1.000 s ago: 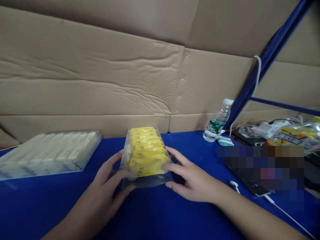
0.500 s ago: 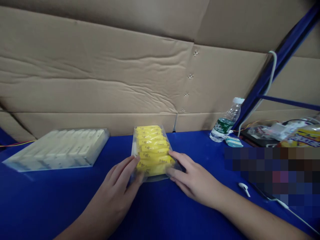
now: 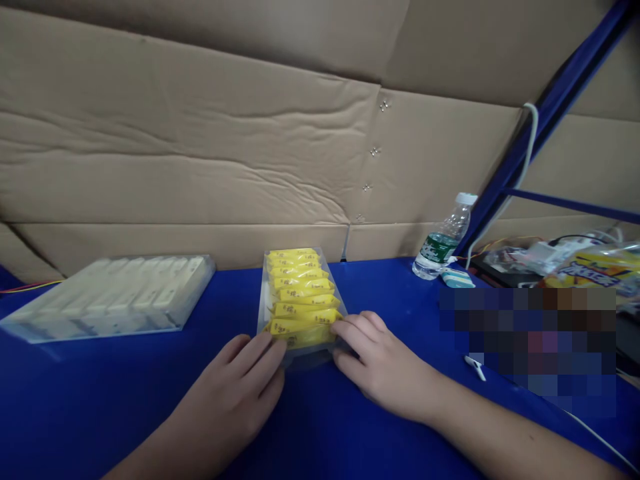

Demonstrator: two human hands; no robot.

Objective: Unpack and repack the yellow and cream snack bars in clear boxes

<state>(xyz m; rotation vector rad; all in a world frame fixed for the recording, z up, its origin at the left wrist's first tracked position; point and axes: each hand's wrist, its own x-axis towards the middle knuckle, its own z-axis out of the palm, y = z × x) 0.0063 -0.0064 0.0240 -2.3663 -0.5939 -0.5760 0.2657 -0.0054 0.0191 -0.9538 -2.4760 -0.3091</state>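
Observation:
A clear plastic box (image 3: 264, 303) on the blue table holds a row of several yellow wrapped packets (image 3: 303, 285). At its near left corner, my left hand (image 3: 237, 383) has its fingers bent and close together, pressed to the box and the nearest packet. My right hand (image 3: 383, 363) grips the near right corner, fingertips on the end of the nearest packet. Each thumb is partly hidden. The packets lie crosswise, one behind another, and their printed fronts face me.
On the left lies a clear case (image 3: 115, 293) of pale blocks. A water bottle (image 3: 440, 247), a small blue-white packet (image 3: 457, 278) and a white earphone (image 3: 475, 367) are on the right. Cardboard (image 3: 175, 187) walls the back; a blue metal frame (image 3: 550, 113) rises at right.
Both hands have slid nearer along the box sides to its front corners, uncovering more of the packets. The left fingers have drawn closer together. The view has shifted slightly.

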